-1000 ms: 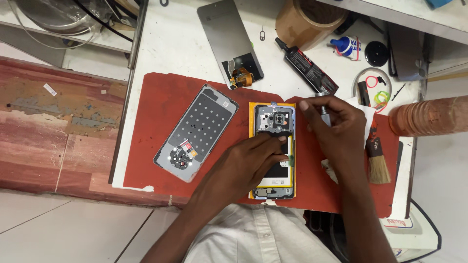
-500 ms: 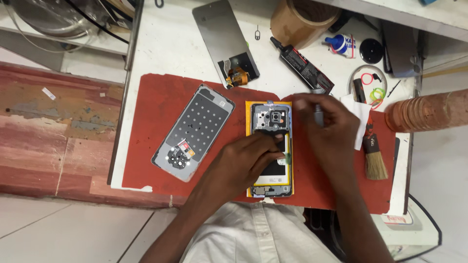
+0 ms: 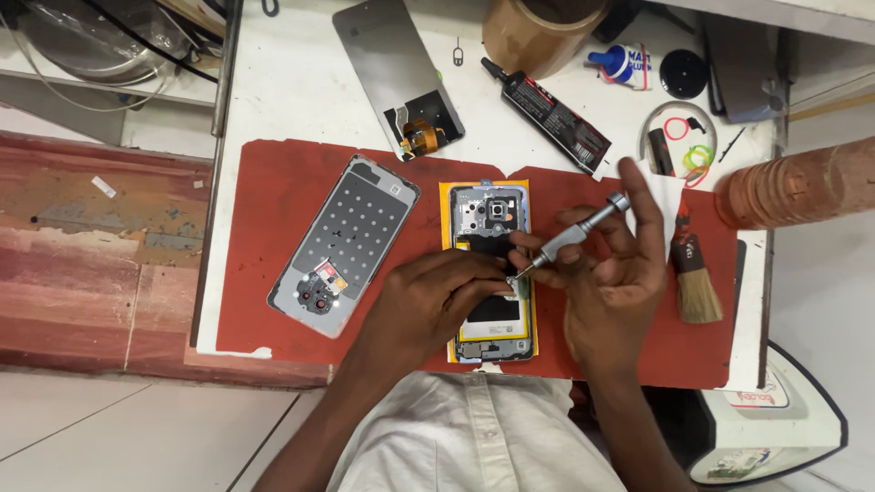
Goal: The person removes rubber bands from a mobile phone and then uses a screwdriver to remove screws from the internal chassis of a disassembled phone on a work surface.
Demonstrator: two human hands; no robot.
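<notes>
The opened phone (image 3: 492, 273) lies face down near the front edge of the red mat (image 3: 264, 219), straight before the person. The left hand (image 3: 437, 301) rests across its middle, fingers curled and pressing on it. The right hand (image 3: 611, 273) pinches a silver screwdriver (image 3: 574, 232), tilted, its tip down on the phone just beside the left fingertips. A brush (image 3: 694, 273) lies close to the right, near the mat's right edge. To the left, the removed back cover (image 3: 346, 241) lies well apart, with bare mat around it. Farther off, on the white table (image 3: 292, 82), lie a screen panel (image 3: 396, 73) and a black glue tube (image 3: 551, 114).
</notes>
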